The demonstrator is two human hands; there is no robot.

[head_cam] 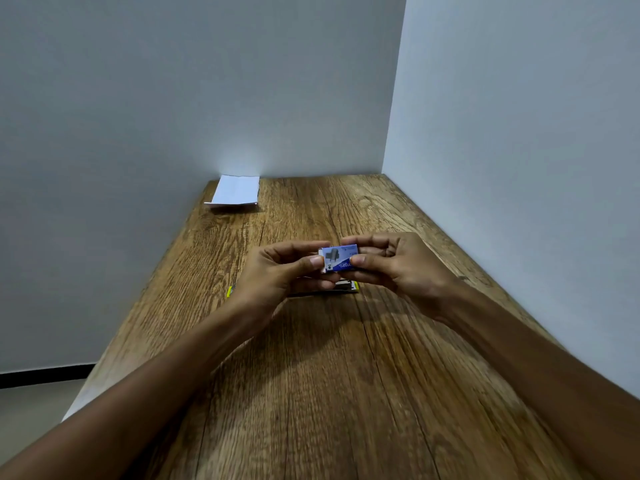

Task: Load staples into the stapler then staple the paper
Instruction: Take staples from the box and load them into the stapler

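Note:
A small blue and white staple box is held above the middle of the wooden table. My left hand pinches its left end and my right hand pinches its right end. Just under the hands lies the stapler, mostly hidden, with a yellow tip showing at each side. A folded white sheet of paper lies at the table's far left corner against the wall.
White walls close the table in at the back and along the right side. The table's left edge drops to a pale floor with a dark skirting line.

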